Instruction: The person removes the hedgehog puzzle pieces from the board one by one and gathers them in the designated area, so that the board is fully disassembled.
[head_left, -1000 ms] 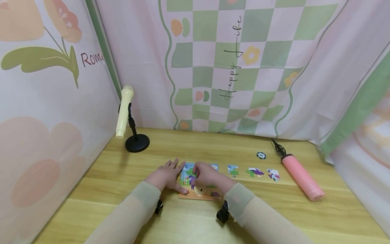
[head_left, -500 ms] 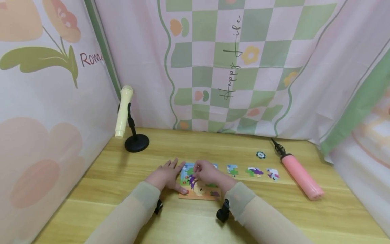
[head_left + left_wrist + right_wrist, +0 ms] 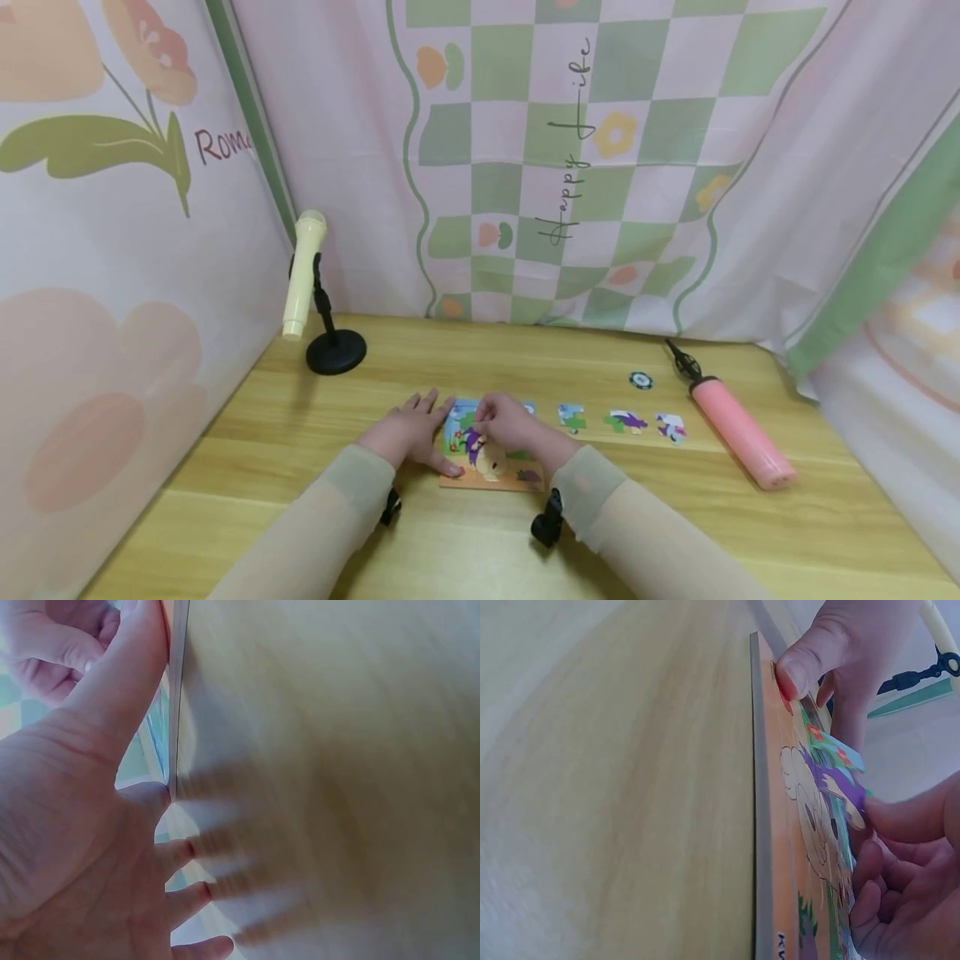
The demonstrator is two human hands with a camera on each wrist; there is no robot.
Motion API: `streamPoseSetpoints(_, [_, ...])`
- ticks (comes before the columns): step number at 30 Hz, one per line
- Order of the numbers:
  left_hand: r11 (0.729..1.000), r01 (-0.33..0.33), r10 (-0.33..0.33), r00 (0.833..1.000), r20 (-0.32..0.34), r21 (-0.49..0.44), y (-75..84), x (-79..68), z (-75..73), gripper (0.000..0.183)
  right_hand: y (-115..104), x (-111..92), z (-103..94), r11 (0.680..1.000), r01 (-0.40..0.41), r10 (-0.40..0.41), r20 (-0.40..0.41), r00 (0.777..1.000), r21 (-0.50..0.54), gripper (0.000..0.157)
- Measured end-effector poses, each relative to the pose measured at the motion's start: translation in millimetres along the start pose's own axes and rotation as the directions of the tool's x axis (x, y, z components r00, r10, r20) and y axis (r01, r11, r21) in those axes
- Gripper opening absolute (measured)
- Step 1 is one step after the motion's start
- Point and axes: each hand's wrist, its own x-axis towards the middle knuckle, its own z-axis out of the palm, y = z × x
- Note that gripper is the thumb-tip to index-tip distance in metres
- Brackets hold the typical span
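Observation:
A picture puzzle board (image 3: 491, 483) with an orange lower edge lies on the table between both hands. My left hand (image 3: 401, 435) rests at its left side, fingers spread and straight, thumb on the board's near left corner. The right hand (image 3: 513, 425) is over the upper middle of the board. In the right wrist view, its thumb and fingers pinch a puzzle piece (image 3: 844, 781) with purple and red flowers, tilted up from the board. Three loose puzzle pieces lie right of the board: a blue-green one (image 3: 572, 418), a purple-green one (image 3: 626, 422) and a purple-white one (image 3: 671, 428).
A pink hand pump (image 3: 742, 433) lies at the right, with a round chip (image 3: 641, 381) near its black nozzle. A cream microphone (image 3: 303, 275) stands at the back left on a black stand (image 3: 336, 352). Printed curtains (image 3: 555, 167) close off the table's back and sides.
The right fingers have shifted slightly over the board, and the piece by them sits a little differently. The left hand stays in place. The loose pieces have not moved.

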Motion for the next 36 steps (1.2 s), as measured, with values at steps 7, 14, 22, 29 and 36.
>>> streamPoseSetpoints(7, [1.000, 0.002, -0.002, 1.000, -0.005, -0.002, 0.2, 0.6, 1.4, 0.123, 2, -2, -11.7, 0.995, -0.017, 0.022, -0.045, 0.999, 0.101, 0.004])
streamPoseSetpoints(14, [1.000, -0.009, 0.009, 1.000, -0.004, -0.017, 0.0, -0.2, 1.9, 0.123, 0, -14, -58.7, 0.991, 0.034, -0.020, -0.109, 0.994, 0.133, 0.010])
streamPoseSetpoints(22, [1.000, -0.010, 0.010, 1.000, -0.010, -0.022, 0.8, -0.9, 2.5, 0.122, 16, -48, -114.4, 0.997, 0.028, -0.015, -0.175, 0.984, 0.073, 0.012])
streamPoseSetpoints(29, [1.000, -0.008, 0.008, 1.000, -0.011, -0.016, 1.0, -0.1, 3.1, 0.122, 50, -83, -115.6, 0.999, -0.007, 0.002, -0.154, 0.988, -0.034, 0.004])
streamPoseSetpoints(36, [1.000, -0.001, 0.001, 1.000, -0.012, -0.002, 0.1, 1.3, 3.9, 0.123, 74, -89, -101.9, 0.995, -0.036, 0.023, -0.142, 0.990, -0.093, 0.007])
